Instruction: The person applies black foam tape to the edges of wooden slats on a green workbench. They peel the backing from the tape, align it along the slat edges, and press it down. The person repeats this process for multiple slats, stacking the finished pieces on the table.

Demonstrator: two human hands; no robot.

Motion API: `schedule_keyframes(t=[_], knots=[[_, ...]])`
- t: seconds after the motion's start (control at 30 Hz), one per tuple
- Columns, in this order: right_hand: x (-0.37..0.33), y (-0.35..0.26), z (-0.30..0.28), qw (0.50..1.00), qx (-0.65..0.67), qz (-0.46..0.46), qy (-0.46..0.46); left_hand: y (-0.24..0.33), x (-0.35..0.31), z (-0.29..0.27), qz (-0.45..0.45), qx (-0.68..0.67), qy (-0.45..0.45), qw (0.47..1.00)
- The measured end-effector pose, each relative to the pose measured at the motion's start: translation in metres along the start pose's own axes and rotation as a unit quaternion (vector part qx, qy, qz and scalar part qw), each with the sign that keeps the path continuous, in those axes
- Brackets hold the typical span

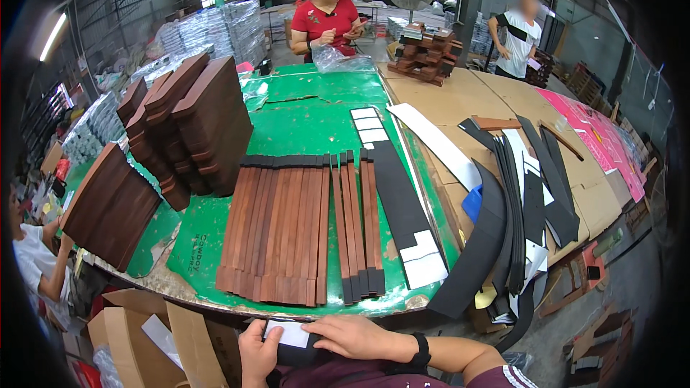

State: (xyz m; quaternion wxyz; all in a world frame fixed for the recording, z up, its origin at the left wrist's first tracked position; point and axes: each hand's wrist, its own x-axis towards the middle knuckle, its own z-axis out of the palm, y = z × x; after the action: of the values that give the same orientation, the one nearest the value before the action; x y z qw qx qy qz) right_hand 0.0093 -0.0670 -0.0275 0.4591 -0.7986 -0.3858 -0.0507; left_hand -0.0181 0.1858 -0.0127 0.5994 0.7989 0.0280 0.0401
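Close to my body, my left hand [259,352] grips the left end of a small black sheet piece [293,355] with a white backing patch [289,333] on it. At the patch's right edge, the fingers of my right hand [353,336] are pinched down on the same piece. Just beyond my hands, a row of reddish-brown wooden slats [269,230] lies side by side on a green tabletop [316,111]. Black caps or strips cover the slats' far ends. A few separate slats [353,222] with black at both ends lie to their right.
A long black strip [392,179] with white patches lies right of the slats. Dark wooden boards [208,122] stand stacked at left. Black strips [510,208] pile on the cardboard-covered table [467,93]. Cardboard boxes [144,338] stand lower left. People stand across the table and at far left.
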Motion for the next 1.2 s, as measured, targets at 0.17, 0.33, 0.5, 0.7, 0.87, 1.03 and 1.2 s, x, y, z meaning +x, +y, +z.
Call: schedule_keyframes(t=[0.17,0.33,0.5,0.7,0.87,1.03,1.2], knots=[[0.0,0.0,-0.001,1.0,-0.006,-0.001,-0.014,-0.011,-0.002,0.002,-0.003,-0.026,0.009,1.0],[0.005,-0.004,-0.008,0.987,0.006,0.073,-0.142,-0.005,-0.005,0.008,-0.04,-0.004,0.006,0.999],[0.007,-0.003,-0.006,0.998,0.014,-0.048,-0.029,-0.012,-0.001,0.013,0.016,0.072,0.076,0.994],[0.004,0.003,-0.01,0.997,0.053,-0.06,-0.007,-0.029,0.004,0.002,0.123,0.087,0.125,0.981],[0.009,-0.004,-0.041,0.996,0.018,0.026,0.079,-0.001,0.002,-0.014,0.248,0.103,0.073,0.961],[0.009,-0.004,-0.051,0.995,-0.012,0.036,0.092,0.021,-0.012,-0.012,0.102,-0.013,-0.08,0.991],[0.015,-0.006,-0.051,0.995,-0.044,0.037,0.08,0.026,-0.017,0.027,-0.015,0.034,-0.163,0.986]])
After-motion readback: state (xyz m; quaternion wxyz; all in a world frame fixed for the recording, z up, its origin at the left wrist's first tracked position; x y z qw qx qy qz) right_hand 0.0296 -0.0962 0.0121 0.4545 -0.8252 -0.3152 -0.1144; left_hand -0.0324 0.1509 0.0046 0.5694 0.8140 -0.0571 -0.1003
